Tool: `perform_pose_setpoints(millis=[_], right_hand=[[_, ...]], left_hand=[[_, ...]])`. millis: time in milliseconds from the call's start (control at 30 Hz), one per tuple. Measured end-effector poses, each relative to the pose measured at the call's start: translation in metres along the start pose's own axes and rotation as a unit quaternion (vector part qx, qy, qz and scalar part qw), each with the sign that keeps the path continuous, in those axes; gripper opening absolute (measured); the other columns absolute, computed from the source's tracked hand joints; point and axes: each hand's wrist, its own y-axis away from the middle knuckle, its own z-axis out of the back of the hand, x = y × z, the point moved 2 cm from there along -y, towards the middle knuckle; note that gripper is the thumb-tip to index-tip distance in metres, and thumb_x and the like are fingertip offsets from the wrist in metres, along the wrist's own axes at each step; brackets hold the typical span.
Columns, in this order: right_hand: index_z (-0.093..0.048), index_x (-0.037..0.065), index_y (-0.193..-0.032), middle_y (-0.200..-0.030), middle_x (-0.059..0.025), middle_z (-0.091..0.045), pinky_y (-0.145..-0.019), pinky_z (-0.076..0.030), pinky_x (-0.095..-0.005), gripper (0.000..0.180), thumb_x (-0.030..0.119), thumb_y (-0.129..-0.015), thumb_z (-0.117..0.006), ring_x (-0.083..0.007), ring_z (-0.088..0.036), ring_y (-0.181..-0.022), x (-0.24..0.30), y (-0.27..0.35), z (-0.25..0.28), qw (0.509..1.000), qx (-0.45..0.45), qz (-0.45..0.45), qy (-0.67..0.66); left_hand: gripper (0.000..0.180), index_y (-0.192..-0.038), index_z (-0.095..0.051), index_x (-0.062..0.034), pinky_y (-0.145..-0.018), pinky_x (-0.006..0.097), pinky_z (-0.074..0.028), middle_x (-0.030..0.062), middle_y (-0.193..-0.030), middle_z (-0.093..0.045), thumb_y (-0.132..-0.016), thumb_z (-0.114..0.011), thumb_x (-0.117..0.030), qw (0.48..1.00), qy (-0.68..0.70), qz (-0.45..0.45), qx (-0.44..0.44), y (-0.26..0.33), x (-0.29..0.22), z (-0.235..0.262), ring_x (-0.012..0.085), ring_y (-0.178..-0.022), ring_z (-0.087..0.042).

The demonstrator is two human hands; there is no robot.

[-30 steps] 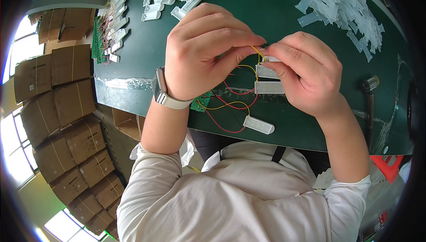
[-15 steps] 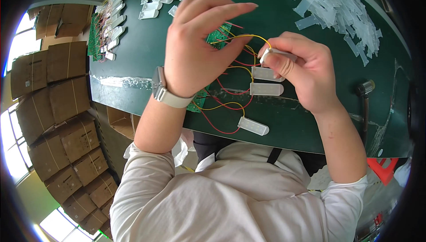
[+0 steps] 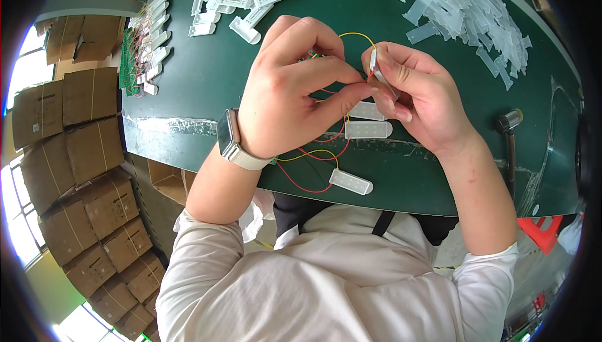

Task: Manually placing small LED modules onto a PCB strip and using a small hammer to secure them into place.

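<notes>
White LED casing with attached leads is, in the head view, in the right hand, its fingers and thumb closed around it above the green tabletop. It lies just to the right of the left hand's fingertips, seen nearly edge-on, its long axis slanting from far left to near right. Its wired end faces the left hand, whose thumb and forefinger appear pinched together on the red wire right beside that end. Both hands are thus close to the casing, but only the right grips its body. A yellow wire arches from its far corner toward the left hand. Nearer the person, three wired casings lie on the tabletop, two side by side and one apart, tilted.
</notes>
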Motion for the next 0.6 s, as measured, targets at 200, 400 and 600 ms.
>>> perform_pose_setpoints(millis=[200,400,600], right_hand=[[-0.068,0.005,-0.101,-0.077,0.0041,-0.057,-0.057,-0.031,-0.021,0.027,0.03,-0.108,-0.06,-0.0035,-0.044,-0.066,0.003,0.001,0.002,0.999,0.027,-0.023,-0.022],[-0.068,0.01,-0.099,-0.079,0.006,-0.057,-0.062,-0.03,-0.0215,0.023,0.03,-0.107,-0.06,-0.0031,-0.044,-0.07,0.002,0.002,-0.005,0.997,-0.06,-0.004,0.041],[-0.068,0.011,-0.099,-0.079,0.0068,-0.057,-0.063,-0.03,-0.0208,0.023,0.03,-0.107,-0.06,-0.0036,-0.044,-0.072,-0.003,0.003,-0.007,0.996,-0.051,0.05,0.051]], left_hand=[[0.02,-0.082,-0.08,-0.0119,-0.07,0.033,-0.04,-0.0003,-0.086,-0.056,-0.067,-0.092,-0.014,1.0,0.031,0.002,0.001,0.0,-0.004,0.001,0.0192,-0.078,-0.051],[0.019,-0.082,-0.081,-0.0119,-0.069,0.033,-0.04,-0.0005,-0.084,-0.054,-0.067,-0.092,-0.015,0.998,0.059,0.009,0.006,0.002,-0.003,0.001,0.0179,-0.076,-0.052],[0.019,-0.08,-0.079,-0.0106,-0.069,0.033,-0.04,0.0001,-0.084,-0.054,-0.067,-0.092,-0.015,0.998,0.065,0.004,0.017,0.0,-0.004,0.004,0.0184,-0.077,-0.052]])
